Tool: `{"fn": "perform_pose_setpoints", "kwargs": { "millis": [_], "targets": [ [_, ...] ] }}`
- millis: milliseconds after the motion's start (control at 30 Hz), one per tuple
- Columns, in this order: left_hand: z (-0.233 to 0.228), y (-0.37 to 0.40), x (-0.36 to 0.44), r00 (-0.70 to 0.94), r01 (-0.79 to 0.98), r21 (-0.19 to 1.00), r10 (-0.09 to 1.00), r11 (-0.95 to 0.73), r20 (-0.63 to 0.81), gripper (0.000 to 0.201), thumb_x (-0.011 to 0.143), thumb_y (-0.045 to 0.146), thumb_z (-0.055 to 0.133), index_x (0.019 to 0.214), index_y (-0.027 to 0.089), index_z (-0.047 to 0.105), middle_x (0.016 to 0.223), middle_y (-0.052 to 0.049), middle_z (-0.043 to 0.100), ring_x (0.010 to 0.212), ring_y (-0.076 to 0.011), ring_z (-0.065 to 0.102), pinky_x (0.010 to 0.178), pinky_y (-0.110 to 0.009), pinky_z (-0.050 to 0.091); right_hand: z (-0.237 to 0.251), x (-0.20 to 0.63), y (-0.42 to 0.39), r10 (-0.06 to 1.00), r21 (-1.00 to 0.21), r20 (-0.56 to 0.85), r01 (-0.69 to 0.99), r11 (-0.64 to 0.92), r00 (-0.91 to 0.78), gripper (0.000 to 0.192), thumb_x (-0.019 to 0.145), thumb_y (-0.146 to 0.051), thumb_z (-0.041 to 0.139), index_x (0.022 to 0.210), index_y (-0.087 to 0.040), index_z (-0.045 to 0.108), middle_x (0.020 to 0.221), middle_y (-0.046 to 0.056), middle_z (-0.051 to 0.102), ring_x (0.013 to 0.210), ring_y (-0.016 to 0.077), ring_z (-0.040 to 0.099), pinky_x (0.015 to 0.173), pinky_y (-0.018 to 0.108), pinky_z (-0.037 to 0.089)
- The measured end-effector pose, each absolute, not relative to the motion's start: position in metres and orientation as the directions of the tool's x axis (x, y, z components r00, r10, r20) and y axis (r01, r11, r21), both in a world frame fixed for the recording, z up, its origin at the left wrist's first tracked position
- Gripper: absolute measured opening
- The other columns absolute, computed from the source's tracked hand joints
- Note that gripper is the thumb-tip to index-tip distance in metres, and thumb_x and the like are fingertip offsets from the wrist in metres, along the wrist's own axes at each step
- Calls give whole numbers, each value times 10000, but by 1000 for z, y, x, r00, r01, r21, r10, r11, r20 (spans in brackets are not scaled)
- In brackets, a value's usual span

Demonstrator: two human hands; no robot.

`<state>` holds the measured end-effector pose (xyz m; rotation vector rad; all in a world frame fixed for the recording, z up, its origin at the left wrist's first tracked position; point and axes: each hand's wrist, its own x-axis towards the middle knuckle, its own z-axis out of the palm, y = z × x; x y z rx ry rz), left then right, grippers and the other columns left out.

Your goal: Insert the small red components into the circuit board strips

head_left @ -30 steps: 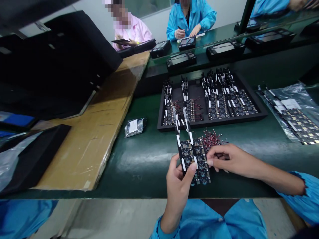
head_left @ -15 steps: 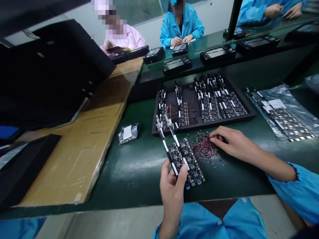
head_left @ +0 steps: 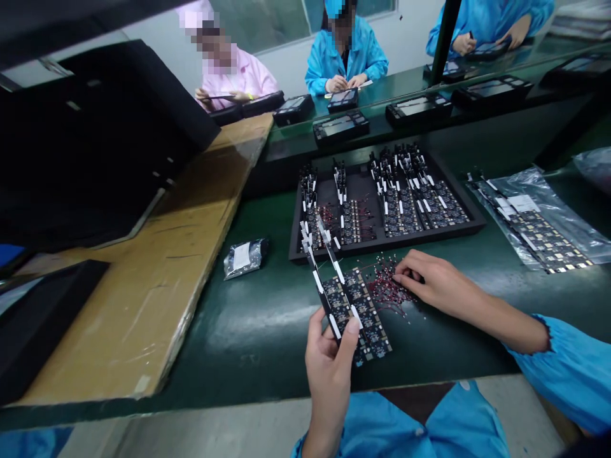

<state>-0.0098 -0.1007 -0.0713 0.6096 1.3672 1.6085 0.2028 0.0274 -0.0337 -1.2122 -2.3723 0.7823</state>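
Green bench [head_left: 248,331]: board strip [head_left: 356,312] between left fingers [head_left: 352,329].

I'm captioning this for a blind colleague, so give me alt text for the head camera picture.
A person's left hand holds a strip of small circuit boards above a green bench, while the right hand picks at a pile of red-wired parts. Behind lies a black tray of more boards; other people sit across the bench.

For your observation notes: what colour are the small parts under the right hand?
Red parts, seen in the head view.
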Motion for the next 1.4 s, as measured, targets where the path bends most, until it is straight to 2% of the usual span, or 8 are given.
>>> {"fn": "perform_pose_setpoints", "kwargs": {
  "millis": [233, 367, 500, 667, 867, 1133, 1233, 1400],
  "targets": [
    [-71, -101, -8, -465, -331, 944, 867, 19, -180, 627, 732, 297, 834, 1315, 231, 613, 979, -160, 838, 840, -391, 796, 650, -417, 666, -24, 210, 30, 843, -674, 86, 593, 442, -530, 167, 1011, -314, 566, 971, -214, 694, 956, 39, 675, 777, 174, 620, 716, 307, 444],
    [-68, -101, -8, -460, -329, 944, 871, 10, -170, 607, 745, 280, 826, 1313, 232, 617, 983, -156, 840, 856, -394, 796, 666, -428, 667, -22, 213, 31, 873, -755, 9, 569, 326, -488, 186, 1006, -391, 565, 983, -251, 685, 825, -5, 708, 693, 175, 626, 635, 304, 431],
    [-68, -101, -9, -459, -320, 947, 872, 14, -168, 613, 749, 277, 824, 1322, 229, 614, 984, -155, 841, 869, -400, 795, 667, -436, 668, -24, 214, 31, 861, -812, -50, 522, 260, -506, 276, 999, -448, 565, 1197, -289, 673, 970, -1, 766, 816, 205, 700, 689, 312, 497],
    [-70, -101, -10, -452, -323, 946, 872, 36, -188, 651, 741, 289, 827, 1350, 268, 599, 1014, -147, 838, 879, -405, 791, 640, -437, 671, -26, 215, 31, 825, -706, 41, 568, 424, -564, 246, 1039, -346, 491, 1135, -269, 703, 1123, 22, 760, 1018, 228, 701, 838, 334, 500],
    [-70, -102, -10, -457, -316, 947, 867, 49, -197, 659, 733, 298, 831, 1345, 248, 590, 997, -144, 838, 866, -394, 792, 654, -432, 665, -25, 214, 28, 829, -524, 73, 686, 505, -554, 182, 1002, -296, 502, 1033, -278, 680, 951, 18, 760, 812, 229, 704, 618, 327, 448],
    [-67, -101, -9, -460, -329, 943, 865, 45, -202, 630, 733, 303, 832, 1320, 255, 607, 969, -138, 842, 827, -388, 795, 631, -431, 663, -28, 218, 29, 857, -480, 87, 733, 482, -507, 178, 997, -329, 446, 967, -311, 621, 888, 9, 742, 757, 253, 696, 636, 375, 465],
    [-66, -101, -8, -460, -331, 943, 867, 34, -193, 608, 739, 292, 830, 1307, 245, 619, 964, -144, 843, 826, -389, 795, 619, -424, 663, -26, 217, 29, 869, -556, 102, 696, 454, -485, 171, 989, -397, 472, 987, -339, 633, 924, 10, 752, 770, 264, 696, 650, 394, 490],
    [-64, -101, -9, -449, -350, 936, 874, 20, -187, 608, 748, 293, 826, 1316, 234, 616, 989, -148, 836, 808, -377, 797, 627, -409, 661, -12, 211, 23, 863, -871, -28, 435, 227, -505, 184, 964, -498, 573, 947, -344, 674, 847, -19, 761, 655, 204, 668, 597, 349, 511]
  ]
}}
